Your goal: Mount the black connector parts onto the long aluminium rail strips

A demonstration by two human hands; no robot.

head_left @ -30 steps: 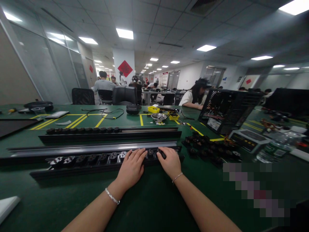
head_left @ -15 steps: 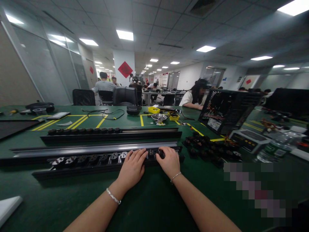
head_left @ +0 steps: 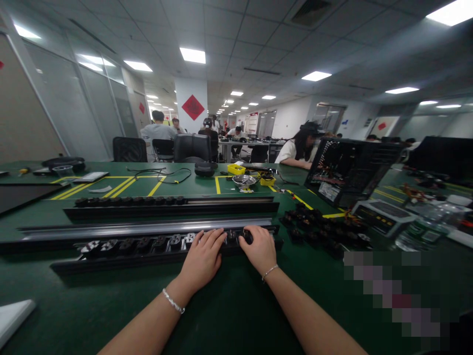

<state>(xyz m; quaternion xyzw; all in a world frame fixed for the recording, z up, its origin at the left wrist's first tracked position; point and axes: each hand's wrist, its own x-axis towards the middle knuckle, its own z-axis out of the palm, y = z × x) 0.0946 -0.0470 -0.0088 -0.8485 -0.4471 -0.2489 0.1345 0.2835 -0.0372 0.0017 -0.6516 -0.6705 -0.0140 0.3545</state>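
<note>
Both hands rest low in the centre of the frame on a long black rail (head_left: 121,251). The left hand (head_left: 201,261) lies flat, fingers spread loosely over it; the right hand (head_left: 260,249) curls its fingers on a small black module (head_left: 247,235) seated in the rail. The rail runs left to right across the green counter (head_left: 229,305), with a row of modules (head_left: 148,243) in its channel left of the hands. A loose heap of modules (head_left: 321,229) lies at right.

- Table (head_left: 229,315): dark green, marked with yellow lines.
- Rail (head_left: 121,254): black, carrying black sockets (head_left: 148,242) with white faces.
- Bar (head_left: 148,228): shiny grey metal.
- Loose sockets (head_left: 321,229): black.
- Tray (head_left: 235,168): yellow.
- Bowl (head_left: 244,180): silver.
- Pillar sign (head_left: 192,107): red diamond on white.
- Chairs (head_left: 129,149): black.
- Left hand (head_left: 202,260) and right hand (head_left: 261,249): silver bracelets at the wrists.
</note>
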